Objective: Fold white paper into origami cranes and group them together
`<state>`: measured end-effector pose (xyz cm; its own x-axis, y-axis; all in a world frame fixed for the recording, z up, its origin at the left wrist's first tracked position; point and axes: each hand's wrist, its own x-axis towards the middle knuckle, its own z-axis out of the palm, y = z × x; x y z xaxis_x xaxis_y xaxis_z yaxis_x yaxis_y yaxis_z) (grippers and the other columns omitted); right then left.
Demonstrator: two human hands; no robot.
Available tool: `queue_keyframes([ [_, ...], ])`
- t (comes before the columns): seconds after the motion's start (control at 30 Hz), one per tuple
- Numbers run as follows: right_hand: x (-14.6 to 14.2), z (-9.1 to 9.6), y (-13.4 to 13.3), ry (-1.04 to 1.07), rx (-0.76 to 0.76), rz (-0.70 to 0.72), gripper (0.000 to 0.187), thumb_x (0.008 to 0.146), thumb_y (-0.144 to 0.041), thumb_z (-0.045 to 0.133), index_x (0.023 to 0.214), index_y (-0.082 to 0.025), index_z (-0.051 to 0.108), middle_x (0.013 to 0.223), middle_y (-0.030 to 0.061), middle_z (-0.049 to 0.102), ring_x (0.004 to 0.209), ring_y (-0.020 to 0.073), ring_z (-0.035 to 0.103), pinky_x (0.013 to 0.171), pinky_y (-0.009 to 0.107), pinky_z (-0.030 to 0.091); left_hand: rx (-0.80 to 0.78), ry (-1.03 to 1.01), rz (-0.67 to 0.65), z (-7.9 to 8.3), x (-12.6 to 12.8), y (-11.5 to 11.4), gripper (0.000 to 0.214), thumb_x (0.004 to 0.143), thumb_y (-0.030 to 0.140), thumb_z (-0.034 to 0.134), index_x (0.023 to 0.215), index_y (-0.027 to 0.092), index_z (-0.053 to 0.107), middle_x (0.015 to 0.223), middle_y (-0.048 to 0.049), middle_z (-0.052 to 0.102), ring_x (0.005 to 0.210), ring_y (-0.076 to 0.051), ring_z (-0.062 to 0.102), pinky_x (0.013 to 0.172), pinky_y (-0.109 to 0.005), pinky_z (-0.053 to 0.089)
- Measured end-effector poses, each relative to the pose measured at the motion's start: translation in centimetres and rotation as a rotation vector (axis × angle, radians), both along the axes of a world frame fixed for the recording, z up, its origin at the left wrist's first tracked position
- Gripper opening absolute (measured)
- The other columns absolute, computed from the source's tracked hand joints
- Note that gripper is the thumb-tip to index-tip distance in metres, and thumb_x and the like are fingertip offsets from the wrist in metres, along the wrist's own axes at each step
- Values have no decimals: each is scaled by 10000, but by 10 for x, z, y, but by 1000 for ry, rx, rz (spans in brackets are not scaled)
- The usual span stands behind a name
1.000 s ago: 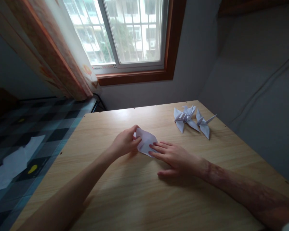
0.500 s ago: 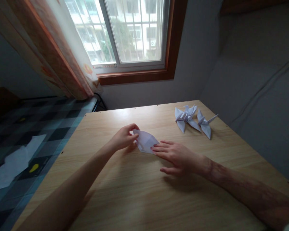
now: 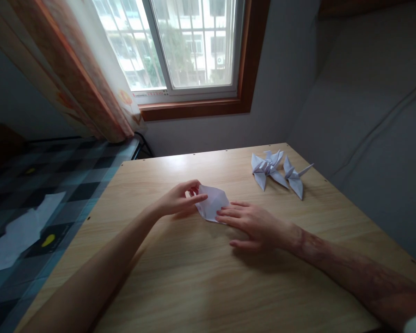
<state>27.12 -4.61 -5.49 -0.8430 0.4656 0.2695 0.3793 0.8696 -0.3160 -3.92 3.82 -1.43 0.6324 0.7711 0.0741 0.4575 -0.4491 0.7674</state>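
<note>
A small folded sheet of white paper [image 3: 213, 202] lies on the wooden table [image 3: 180, 277] between my hands. At its left edge my left hand [image 3: 182, 198] grips the paper, the thumb laid over the top and the fingers partly hidden behind it. My right hand [image 3: 254, 226] rests flat at the paper's right corner. Its fingertips press the paper down, with the thumb spread out to the side on the table.
Several white origami cranes [image 3: 268, 169] sit close together at the table's back right; one crane [image 3: 293, 179] stands slightly apart. To the left, white paper sheets [image 3: 24, 236] lie on a checked bedspread [image 3: 7, 178]. A window [image 3: 197, 46] and curtain [image 3: 76, 74] are behind.
My left thumb has slid further over the paper, and the paper's upper edge has changed shape, looking flatter and broader. My right hand has barely moved.
</note>
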Motion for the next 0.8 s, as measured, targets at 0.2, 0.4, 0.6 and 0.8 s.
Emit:
queue_keyframes([
  [0.2,-5,-4,-1,3,31,-19,782,990,-576,711,1643,-197,508,1540,189,641,1422,381,580,1240,584,425,-52,16,-271,-7,-1,-3,443,817,596,885,985,195,800,1079,-107,742,1010,-242,690,900,-355,574],
  [0.4,-6,-4,-1,-5,49,-90,715,1009,-597,669,1584,-185,566,1526,204,611,1370,407,576,1192,589,455,117,-20,-272,-21,7,-6,263,959,471,785,990,214,833,1125,-132,765,1047,-236,712,988,-388,575],
  [0.6,-6,-9,-1,-31,70,-105,742,1006,-658,661,1594,-218,557,1540,187,598,1352,406,561,1179,579,447,69,-50,-275,-26,7,-6,350,1001,520,712,1076,208,851,1152,-164,776,1053,-244,732,971,-383,599],
  [0.8,-6,-10,-2,-62,66,-136,824,991,-725,647,1634,-228,513,1539,174,586,1299,396,571,1159,575,460,97,-67,-250,-31,8,-4,318,993,501,727,1056,218,859,1145,-154,783,1038,-241,742,967,-385,601],
])
